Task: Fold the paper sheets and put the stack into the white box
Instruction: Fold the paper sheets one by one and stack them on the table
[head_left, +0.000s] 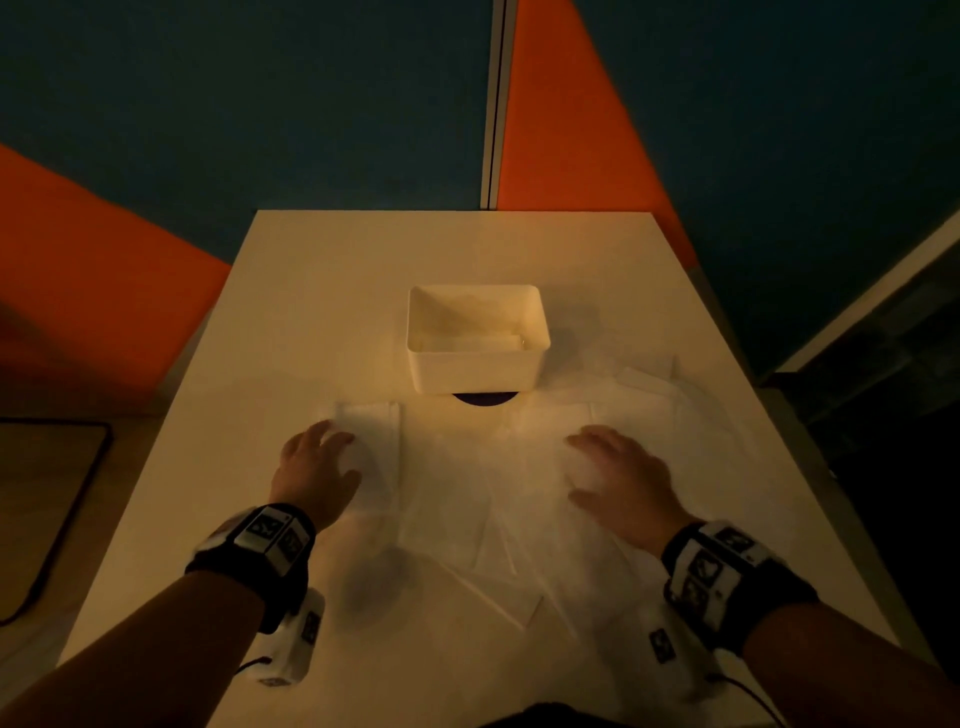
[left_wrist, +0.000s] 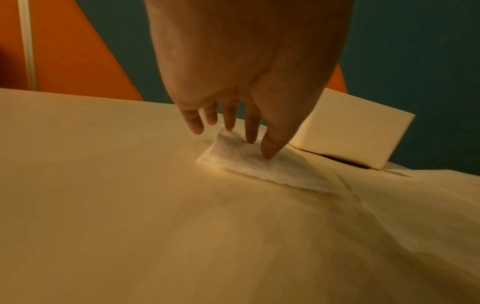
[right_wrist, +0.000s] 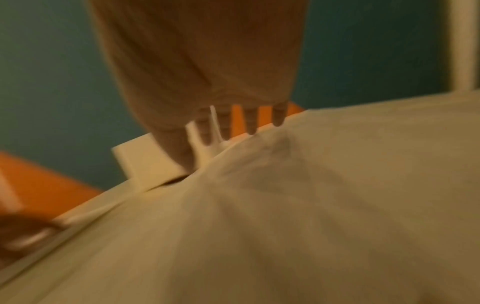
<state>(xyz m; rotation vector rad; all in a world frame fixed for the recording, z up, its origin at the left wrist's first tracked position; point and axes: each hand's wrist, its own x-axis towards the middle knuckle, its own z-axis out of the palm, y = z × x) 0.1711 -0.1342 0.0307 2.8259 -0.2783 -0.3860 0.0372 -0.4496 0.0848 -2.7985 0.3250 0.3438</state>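
Note:
The white box (head_left: 475, 338) stands open-topped in the middle of the table, with something pale lying in its bottom. Thin white paper sheets (head_left: 493, 519) lie spread and overlapping across the near half of the table. A folded paper (head_left: 376, 441) lies at the left of them. My left hand (head_left: 324, 452) rests on it with straight fingers; in the left wrist view the fingertips (left_wrist: 269, 152) press the folded paper (left_wrist: 249, 164), and the box (left_wrist: 348, 133) stands just beyond. My right hand (head_left: 608, 462) lies flat with spread fingers on the sheets (right_wrist: 311, 195) at the right; that view is blurred.
A dark round patch (head_left: 485, 397) shows under the box's near side. More sheets (head_left: 644, 389) reach to the right of the box. The table (head_left: 311, 291) is bare beyond the box. Orange and teal partitions stand behind; a dark mat (head_left: 47, 499) lies at the left.

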